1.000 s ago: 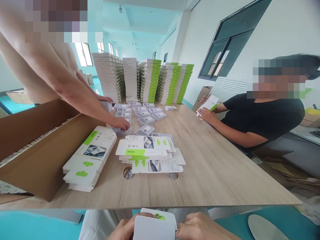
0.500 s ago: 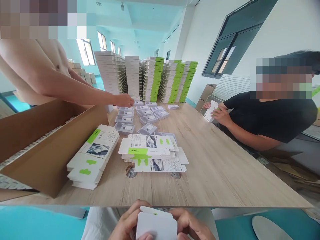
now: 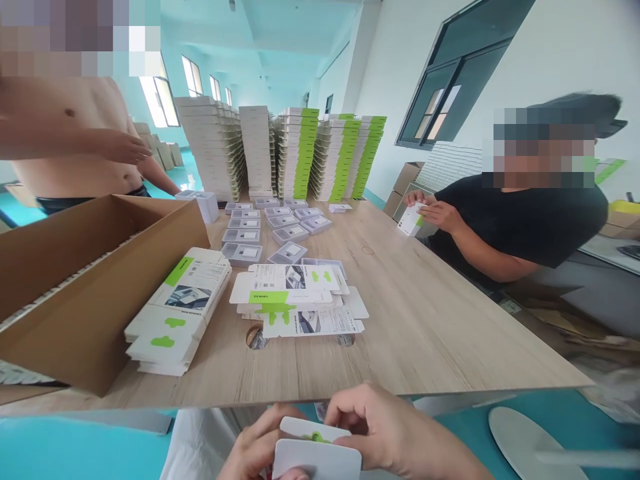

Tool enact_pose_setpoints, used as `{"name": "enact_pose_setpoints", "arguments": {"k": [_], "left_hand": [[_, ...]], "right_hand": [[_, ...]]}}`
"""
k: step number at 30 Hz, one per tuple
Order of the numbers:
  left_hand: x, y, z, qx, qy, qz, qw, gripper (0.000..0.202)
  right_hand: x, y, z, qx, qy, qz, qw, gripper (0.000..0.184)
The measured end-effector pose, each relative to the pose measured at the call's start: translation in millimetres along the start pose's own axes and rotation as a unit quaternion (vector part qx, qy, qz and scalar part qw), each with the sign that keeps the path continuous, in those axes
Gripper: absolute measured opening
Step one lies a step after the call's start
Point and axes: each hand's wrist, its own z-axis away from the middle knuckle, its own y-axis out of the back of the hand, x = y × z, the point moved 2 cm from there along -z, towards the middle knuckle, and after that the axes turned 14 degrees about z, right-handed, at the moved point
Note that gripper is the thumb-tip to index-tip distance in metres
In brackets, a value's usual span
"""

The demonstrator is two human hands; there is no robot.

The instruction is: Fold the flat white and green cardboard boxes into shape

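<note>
The person's left hand [image 3: 255, 450] and right hand [image 3: 395, 427] are bare, and the right forearm [image 3: 445, 457] is bare as well, reaching in from the lower right corner. A loose, creased white garment [image 3: 197, 447] covers the lap, its soft fabric falling in folds along the bottom edge of the view.

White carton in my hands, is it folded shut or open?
Open, it seems: the white carton shows two separate rounded end panels with a green mark between them, gripped by your left hand and right hand.
</note>
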Motion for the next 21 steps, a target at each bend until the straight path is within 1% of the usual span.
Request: {"name": "enact_pose_setpoints", "arguments": {"k": [1, 2, 5, 7, 8, 10, 12, 13, 15, 17, 19, 21], "left_hand": [[3.0, 0.4, 1.5, -0.013, -0.008, -0.005, 1.0, 0.029], [6.1, 1.2, 3.4, -0.033, -0.013, -0.017, 0.999, 0.03], [13.3, 6.3, 12.5, -0.1, -0.025, -0.065, 0.993, 0.046], [14.0, 10.2, 21.5, -0.122, -0.03, -0.08, 0.989, 0.052], [13.2, 12.2, 26.7, -0.115, -0.03, -0.071, 0.99, 0.054], [9.4, 15.6, 37.1, -0.07, -0.02, -0.034, 0.997, 0.056], [4.2, 17.7, 45.5, -0.025, -0.001, 0.006, 1.0, 0.051], [2.0, 17.9, 48.0, -0.017, 0.003, 0.017, 1.0, 0.048], [-0.7, 17.3, 48.8, -0.027, 0.001, 0.007, 1.0, 0.043], [-0.6, 16.4, 45.0, -0.034, -0.017, -0.015, 0.999, 0.042], [1.4, 15.4, 39.4, -0.034, -0.034, -0.03, 0.998, 0.043], [4.2, 13.3, 34.7, -0.056, -0.045, -0.033, 0.997, 0.047]], "right_hand": [[-4.5, 4.0, 0.4, -0.009, 0.006, 0.044, 0.999, 0.027], [-8.7, 6.9, 1.2, -0.009, 0.017, 0.087, 0.996, 0.023], [-18.7, 8.5, 5.8, 0.019, 0.055, 0.189, 0.98, 0.031], [-23.0, 5.5, 10.5, 0.034, 0.082, 0.214, 0.973, 0.036], [-24.2, 3.6, 12.9, 0.038, 0.096, 0.214, 0.971, 0.038], [-23.8, 0.1, 16.6, 0.044, 0.115, 0.201, 0.972, 0.038], [-19.6, -2.3, 17.5, 0.042, 0.109, 0.181, 0.977, 0.036], [-16.7, -3.1, 16.9, 0.038, 0.101, 0.17, 0.98, 0.036], [-11.0, -3.9, 14.5, 0.032, 0.081, 0.147, 0.985, 0.036], [-7.1, -3.4, 12.1, 0.033, 0.058, 0.123, 0.99, 0.041], [-6.6, -2.0, 11.0, 0.034, 0.039, 0.111, 0.992, 0.048], [-9.1, -0.4, 11.3, 0.021, 0.035, 0.122, 0.992, 0.052]]}}
